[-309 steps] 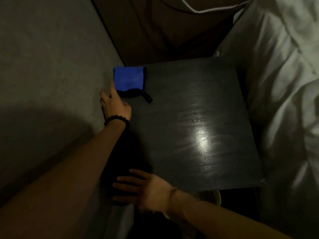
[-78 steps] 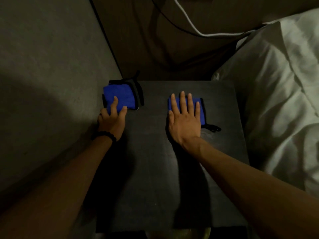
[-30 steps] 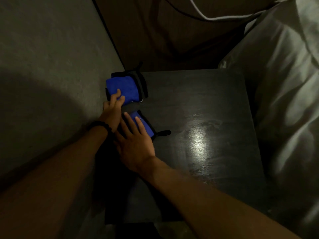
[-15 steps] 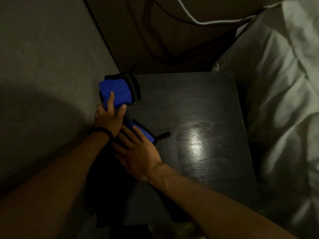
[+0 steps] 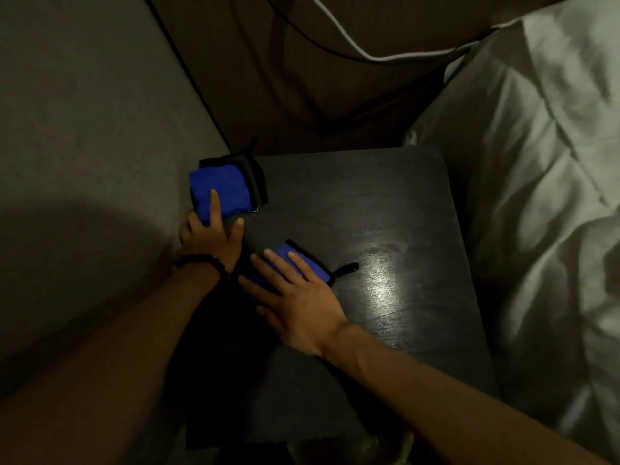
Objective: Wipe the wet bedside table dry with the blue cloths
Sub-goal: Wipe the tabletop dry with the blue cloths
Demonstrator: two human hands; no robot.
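Pressing down flat with its fingers spread, the right hand (image 5: 295, 297) lies open on top of one blue cloth (image 5: 303, 263) near the left side of the dark desk (image 5: 385, 203), and a little black loop (image 5: 345, 268) sticks out from that cloth. The left hand (image 5: 211, 233), with a black bead band (image 5: 201, 263) on its wrist, is open too and rests its fingers on the other blue cloth (image 5: 224, 189) at the far left corner of the desk. A shiny patch (image 5: 382, 286) shows on the desk just right of the right hand, and a white bed (image 5: 536, 162) sits beside the desk.
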